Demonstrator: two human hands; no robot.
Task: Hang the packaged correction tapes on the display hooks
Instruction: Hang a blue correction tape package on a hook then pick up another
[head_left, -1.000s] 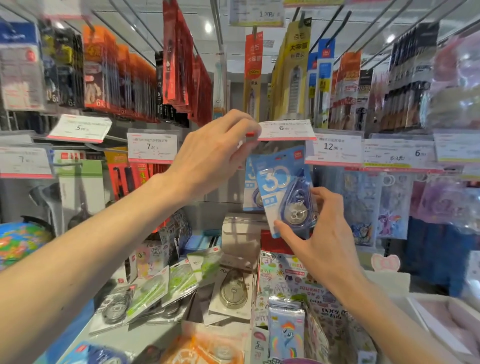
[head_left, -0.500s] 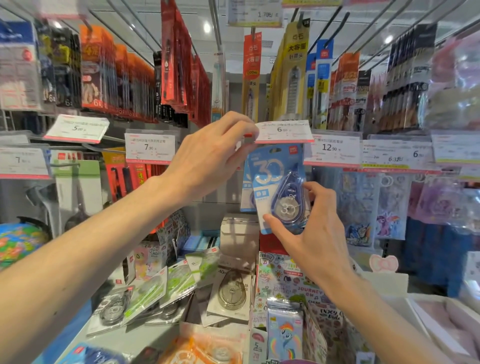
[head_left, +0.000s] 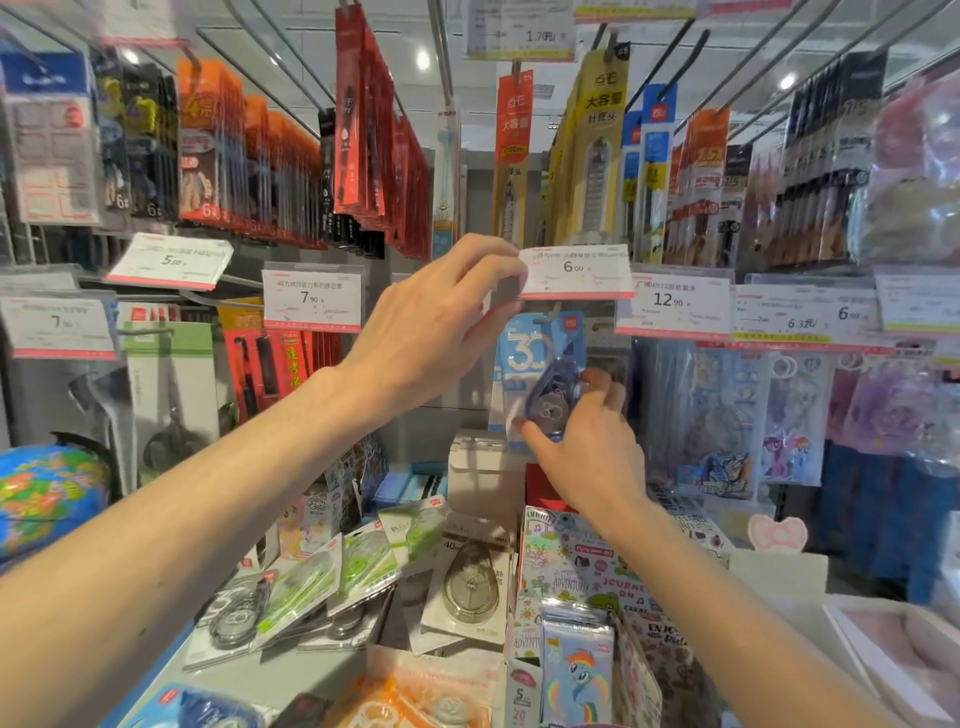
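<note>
A blue packaged correction tape (head_left: 540, 374) hangs upright under the white 6.00 price tag (head_left: 574, 273), its top hole at the display hook (head_left: 555, 312). My right hand (head_left: 587, 447) grips the pack's lower end with fingers and thumb. My left hand (head_left: 441, 322) pinches the left edge of the price tag and holds it tilted up. More packaged correction tapes lie loose on the shelf below: green ones (head_left: 358, 566), a grey one (head_left: 470, 587) and a black one (head_left: 234, 618).
Price tags (head_left: 672, 304) line the hook row to the right and left (head_left: 311, 301). Dense rows of hanging red, orange and yellow packs fill the hooks above. A globe (head_left: 47, 499) sits at the left, sticker packs (head_left: 576, 670) in front.
My right hand has moved the blue pack left and up, turning it upright under the hook. My left hand keeps holding the price tag up.
</note>
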